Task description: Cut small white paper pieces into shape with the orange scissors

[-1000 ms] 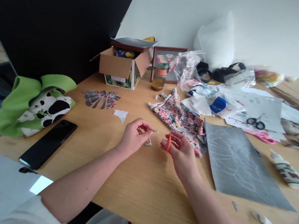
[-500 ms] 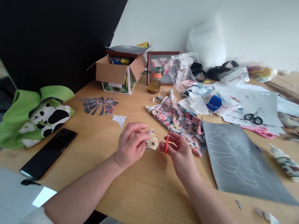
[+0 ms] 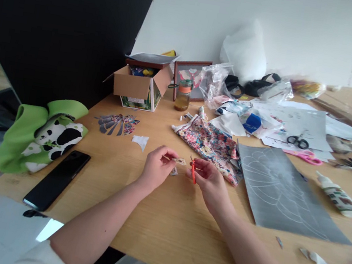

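My left hand (image 3: 155, 167) pinches a small floral fabric cutout (image 3: 179, 161) by its edge, just above the wooden table (image 3: 160, 224). My right hand (image 3: 210, 182) grips small orange-handled scissors (image 3: 193, 171), whose tip points up toward the cutout. The two hands are close together near the table's middle. A tiny scrap (image 3: 174, 172) lies on the table below the cutout. A larger piece of floral fabric (image 3: 211, 143) lies just behind my right hand.
A grey sheet with drawn petal lines (image 3: 282, 192) lies right of the hands. A black phone (image 3: 56, 178) and a green panda pouch (image 3: 44, 130) sit left. Cut petals (image 3: 117, 123), a cardboard box (image 3: 140, 84), a jar (image 3: 183, 94), black scissors (image 3: 297, 141), pink scissors (image 3: 307, 157) and a glue bottle (image 3: 339, 197) lie around.
Half a second ago the cutout showed its flat floral face; now the left hand holds it edge-on. The scissors have tilted slightly. Both hands stay in nearly the same spot.
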A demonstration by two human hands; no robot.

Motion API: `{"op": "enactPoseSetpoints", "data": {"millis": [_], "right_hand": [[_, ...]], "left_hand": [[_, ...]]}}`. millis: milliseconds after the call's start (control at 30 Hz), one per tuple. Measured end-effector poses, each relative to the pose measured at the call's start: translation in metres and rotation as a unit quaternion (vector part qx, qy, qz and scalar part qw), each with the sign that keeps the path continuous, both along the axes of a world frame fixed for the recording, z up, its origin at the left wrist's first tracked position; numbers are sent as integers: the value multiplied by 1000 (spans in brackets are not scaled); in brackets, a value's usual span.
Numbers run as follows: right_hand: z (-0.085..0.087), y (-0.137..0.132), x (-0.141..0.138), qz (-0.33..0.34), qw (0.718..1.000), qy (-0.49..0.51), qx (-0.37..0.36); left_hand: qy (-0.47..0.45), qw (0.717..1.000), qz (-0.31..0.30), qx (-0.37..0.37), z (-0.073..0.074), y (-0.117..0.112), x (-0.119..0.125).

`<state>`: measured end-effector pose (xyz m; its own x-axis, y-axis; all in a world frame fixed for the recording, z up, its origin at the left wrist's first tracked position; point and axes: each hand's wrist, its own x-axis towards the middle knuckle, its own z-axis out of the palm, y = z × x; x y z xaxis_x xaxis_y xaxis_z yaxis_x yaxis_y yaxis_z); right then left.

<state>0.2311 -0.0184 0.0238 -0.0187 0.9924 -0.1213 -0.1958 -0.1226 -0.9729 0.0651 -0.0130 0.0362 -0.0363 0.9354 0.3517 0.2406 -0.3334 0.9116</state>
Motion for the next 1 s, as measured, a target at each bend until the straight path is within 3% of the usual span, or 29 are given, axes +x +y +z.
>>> {"op": "enactPoseSetpoints", "data": {"millis": [100,200,400,1000], "right_hand": [[1,-1,0,24,1000,3,3],[3,-3,0,30,1000,6,0],[4,-5,-2,83,996,-25,-10],[9,-8,-1,119,992,-20,-36]], "left_hand": [[-158,957,-65,-236,-7,8,2],[-239,911,-96,-324,-8,11,1],[-287,883,-99,-358,-4,10,-2],[-384,856,-66,-340,0,13,-5]]}}
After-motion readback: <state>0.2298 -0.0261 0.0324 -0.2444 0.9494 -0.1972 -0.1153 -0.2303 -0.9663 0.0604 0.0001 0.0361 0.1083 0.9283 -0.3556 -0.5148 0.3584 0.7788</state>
